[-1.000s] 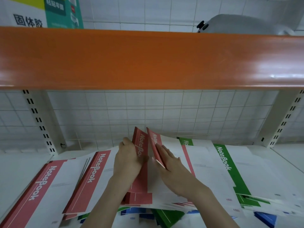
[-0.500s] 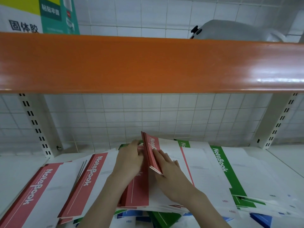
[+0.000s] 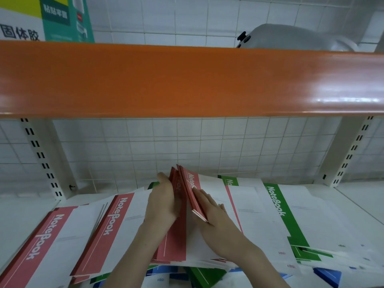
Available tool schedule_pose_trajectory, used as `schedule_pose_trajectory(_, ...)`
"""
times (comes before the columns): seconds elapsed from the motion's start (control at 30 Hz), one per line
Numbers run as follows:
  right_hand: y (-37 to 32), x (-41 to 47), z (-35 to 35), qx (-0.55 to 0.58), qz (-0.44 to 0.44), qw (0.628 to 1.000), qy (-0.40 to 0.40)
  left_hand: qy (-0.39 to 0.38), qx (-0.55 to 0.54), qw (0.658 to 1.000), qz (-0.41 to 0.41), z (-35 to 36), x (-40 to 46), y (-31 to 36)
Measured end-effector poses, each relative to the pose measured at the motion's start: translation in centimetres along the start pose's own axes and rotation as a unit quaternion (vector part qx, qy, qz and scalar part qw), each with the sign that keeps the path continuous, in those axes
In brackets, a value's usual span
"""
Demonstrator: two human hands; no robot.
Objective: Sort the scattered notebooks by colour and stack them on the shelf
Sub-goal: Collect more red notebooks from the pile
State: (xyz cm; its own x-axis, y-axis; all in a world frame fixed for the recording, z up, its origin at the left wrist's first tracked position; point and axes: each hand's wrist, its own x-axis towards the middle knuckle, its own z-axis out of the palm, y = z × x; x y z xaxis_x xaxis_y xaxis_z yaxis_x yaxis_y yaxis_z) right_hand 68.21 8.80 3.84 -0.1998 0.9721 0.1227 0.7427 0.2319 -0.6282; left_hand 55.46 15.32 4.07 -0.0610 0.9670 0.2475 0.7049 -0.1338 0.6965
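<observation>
- While both hands meet near the middle of the white shelf (image 3: pixel 27 221), a few red notebooks (image 3: pixel 190 194) stand tilted on edge between them, spines toward the tiled back wall (image 3: pixel 166 146).
- Left hand (image 3: pixel 164 200) lies flat against the left face of that tilted bunch, fingers (image 3: pixel 164 179) straight and together, tips pointing to 12 o'clock.
- Right hand (image 3: pixel 214 213) presses on the right face of the bunch; its fingers (image 3: pixel 202 196) are straight and lie along the cover just below the "NoteBook" lettering, with the lower corner of the covers crossing over the knuckles.
- At 9 o'clock from the hands two piles of red-striped notebooks (image 3: pixel 104 231) lie flat, overlapping each other.
- At 3 o'clock a green-striped notebook (image 3: pixel 278 206) lies flat on a spread of white covers, with another green spine (image 3: pixel 228 180) peeping out behind it.
- At 6 o'clock, under the forearms, blue covers (image 3: pixel 327 276) and green ones stick out from beneath the heap.
- An orange shelf beam (image 3: pixel 187 80) runs across at 12 o'clock, with a green box (image 3: pixel 64 19) and a grey object (image 3: pixel 291 37) on the level above.
</observation>
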Motion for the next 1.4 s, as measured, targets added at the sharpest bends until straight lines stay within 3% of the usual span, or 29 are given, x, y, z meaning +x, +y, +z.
schedule_pose_trajectory(0.1, 0.0, -0.2, 0.2, 0.044, 0.003, 0.999, 0.006, 0.029, -0.118, 0.992, -0.014, 0.0, 0.5, 0.2)
schedule_pose_trajectory(0.27, 0.0, -0.8, 0.8, 0.014, -0.003, 0.999, -0.031, -0.043, -0.324, 0.933, -0.149, -0.3, 1.6, 0.2)
schedule_pose_trajectory(0.4, -0.2, -0.8, 0.9, -0.018, 0.011, 0.999, -0.043, -0.098, -0.348, 0.910, -0.201, -0.2, 1.6, 1.3)
schedule_pose_trajectory(0.53, 0.2, -0.7, 1.3, -0.095, 0.009, 0.994, -0.045, -0.125, -0.353, 0.905, -0.199, -0.2, 1.2, 1.7)
schedule_pose_trajectory(0.67, 0.8, -0.3, 1.2, -0.054, 0.008, 0.998, 0.032, -0.156, -0.395, 0.888, -0.177, -0.5, 0.5, 2.0)
schedule_pose_trajectory(0.73, 1.1, -0.1, 0.6, 0.023, 0.007, 0.998, 0.062, -0.135, -0.340, 0.927, -0.083, -0.4, 0.4, 1.4)
schedule_pose_trajectory(0.8, 1.3, 0.0, 0.0, 0.057, 0.012, 0.997, 0.059, -0.082, -0.147, 0.985, 0.028, -0.4, 0.6, 0.5)
schedule_pose_trajectory(0.83, 1.6, 0.0, -0.2, 0.058, 0.016, 0.997, 0.053, -0.065, -0.052, 0.995, 0.061, -0.3, 0.5, 0.1)
schedule_pose_trajectory(0.9, 2.1, 0.0, -0.4, 0.056, 0.018, 0.997, 0.052, -0.090, 0.053, 0.990, 0.097, -0.2, 0.1, -0.2)
schedule_pose_trajectory(1.03, 2.6, 0.1, -0.4, 0.062, 0.026, 0.996, 0.060, -0.183, 0.178, 0.966, 0.052, 0.4, -1.4, 0.5)
schedule_pose_trajectory(1.1, 2.9, 0.1, -0.5, 0.074, 0.028, 0.995, 0.063, -0.168, 0.246, 0.952, 0.072, 1.2, -1.7, 0.7)
schedule_pose_trajectory(1.2, 3.3, 0.0, -0.9, 0.095, 0.025, 0.992, 0.076, -0.157, 0.228, 0.951, 0.136, 2.3, -2.1, 1.3)
schedule_pose_trajectory(1.4, 3.3, -1.1, -2.5, 0.114, 0.014, 0.983, 0.146, -0.193, 0.217, 0.944, 0.159, 4.3, -2.6, 3.4)
